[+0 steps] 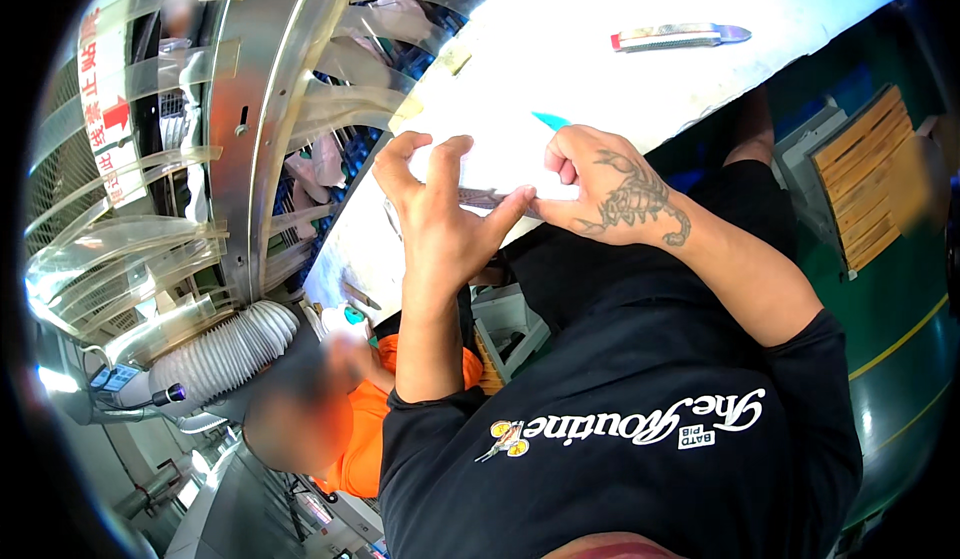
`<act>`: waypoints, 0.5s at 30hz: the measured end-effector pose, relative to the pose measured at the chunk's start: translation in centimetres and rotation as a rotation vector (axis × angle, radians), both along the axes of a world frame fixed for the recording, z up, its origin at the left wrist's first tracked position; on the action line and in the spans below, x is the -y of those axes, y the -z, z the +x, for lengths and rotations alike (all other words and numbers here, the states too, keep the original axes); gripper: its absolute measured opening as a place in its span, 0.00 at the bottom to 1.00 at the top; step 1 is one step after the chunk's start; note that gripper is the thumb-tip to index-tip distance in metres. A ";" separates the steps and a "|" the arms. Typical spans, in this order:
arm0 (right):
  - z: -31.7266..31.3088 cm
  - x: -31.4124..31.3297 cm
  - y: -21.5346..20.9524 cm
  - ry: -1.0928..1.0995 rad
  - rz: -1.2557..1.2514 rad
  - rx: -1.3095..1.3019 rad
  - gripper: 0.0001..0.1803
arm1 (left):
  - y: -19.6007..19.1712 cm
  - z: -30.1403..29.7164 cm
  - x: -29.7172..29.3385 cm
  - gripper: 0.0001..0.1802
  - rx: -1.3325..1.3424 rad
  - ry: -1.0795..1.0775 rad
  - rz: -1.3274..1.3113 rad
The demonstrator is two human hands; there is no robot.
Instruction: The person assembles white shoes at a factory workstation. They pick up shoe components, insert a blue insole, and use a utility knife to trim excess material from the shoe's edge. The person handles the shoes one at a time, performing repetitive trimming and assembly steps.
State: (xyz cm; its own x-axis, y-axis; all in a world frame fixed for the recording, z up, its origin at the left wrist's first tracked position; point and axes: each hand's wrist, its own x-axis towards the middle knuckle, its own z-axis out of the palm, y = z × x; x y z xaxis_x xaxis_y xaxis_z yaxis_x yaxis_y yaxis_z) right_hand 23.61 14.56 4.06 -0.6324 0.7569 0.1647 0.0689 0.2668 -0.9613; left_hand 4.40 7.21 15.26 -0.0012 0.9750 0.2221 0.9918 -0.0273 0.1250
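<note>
two hands work close together near the tabletop's near edge. the table point(620, 89) is white and strongly lit; its left edge slants past the left hand point(440, 199) toward the clear, curved strips point(370, 104), and its right edge runs diagonally beyond the right hand point(605, 184). the broadest room for moving is the white stretch ahead of both hands, up toward the far right; on the near side the black shirt point(620, 399) lies close.

the left hand is half spread, fingers bent and thumb well apart from them, arched at a pale piece point(490, 174) that lies between the two hands; glare hides whether it grips that piece. the right hand is curled nearly into a fist around a teal-tipped thing point(550, 120), only the pointed tip showing past the fingers.

counted: one teal tip, one pale piece as far as the glare lets me see, and one knife-like tool point(680, 37) with a red end, lying near the table's right edge, well apart from the hands. one person in orange point(362, 444) is at the left, beside one ribbed white hose point(225, 354). one slatted wooden panel point(858, 179) stands past the right edge.
</note>
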 end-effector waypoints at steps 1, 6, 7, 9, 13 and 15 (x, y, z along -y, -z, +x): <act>-0.1 -0.1 0.0 -0.003 -0.021 0.001 0.26 | -0.1 -0.1 -0.1 0.44 -0.006 0.008 -0.005; -0.1 -0.4 -0.1 0.025 -0.066 -0.076 0.27 | 0.1 -1.2 -1.0 0.43 0.018 0.022 -0.043; -0.2 -0.2 0.0 0.052 -0.057 -0.093 0.27 | 0.2 -1.4 -1.1 0.43 0.027 0.029 -0.050; -0.6 0.5 0.6 0.103 -0.038 -0.125 0.28 | 0.3 -1.9 -1.2 0.43 0.046 0.044 -0.062; -1.3 0.8 1.3 0.098 0.025 -0.117 0.28 | 0.6 -2.5 -1.4 0.41 0.124 0.018 -0.056; -1.4 0.2 0.8 0.047 -0.051 -0.090 0.27 | 1.3 -3.0 -1.1 0.37 0.167 0.001 -0.025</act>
State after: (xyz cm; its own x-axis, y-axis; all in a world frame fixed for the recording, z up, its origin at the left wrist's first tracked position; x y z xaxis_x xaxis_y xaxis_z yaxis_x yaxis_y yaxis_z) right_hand 22.16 14.38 3.29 -0.5802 0.7944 0.1795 -0.0065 0.2158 -0.9764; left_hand 1.35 8.36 13.97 -0.0351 0.9802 0.1948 0.9572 -0.0231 0.2884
